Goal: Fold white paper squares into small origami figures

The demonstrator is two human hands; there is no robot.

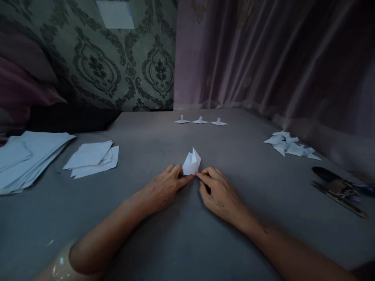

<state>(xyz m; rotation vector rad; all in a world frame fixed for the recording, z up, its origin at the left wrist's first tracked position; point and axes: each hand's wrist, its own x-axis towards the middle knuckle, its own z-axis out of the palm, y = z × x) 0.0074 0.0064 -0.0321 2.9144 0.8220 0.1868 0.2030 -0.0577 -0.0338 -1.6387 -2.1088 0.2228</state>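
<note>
A partly folded white paper point(191, 163) lies on the grey surface in front of me, with pointed flaps standing up at its far side. My left hand point(166, 185) grips its lower left edge, thumb along the near edge and the other fingers curled. At the near right corner, my right hand point(218, 191) presses the paper with its index fingertip and curls its remaining fingers. The fingertips of both hands nearly meet there. Beyond them stand three small folded paper figures, the middle one point(200, 120) between two alike, in a row.
To the left are a stack of small paper sheets point(93, 156) and a larger pile of paper point(35, 156). A heap of folded paper pieces point(290, 144) lies at right, with dark, blurred items point(336, 187) nearer. A curtain point(222, 58) hangs behind the surface point(146, 136).
</note>
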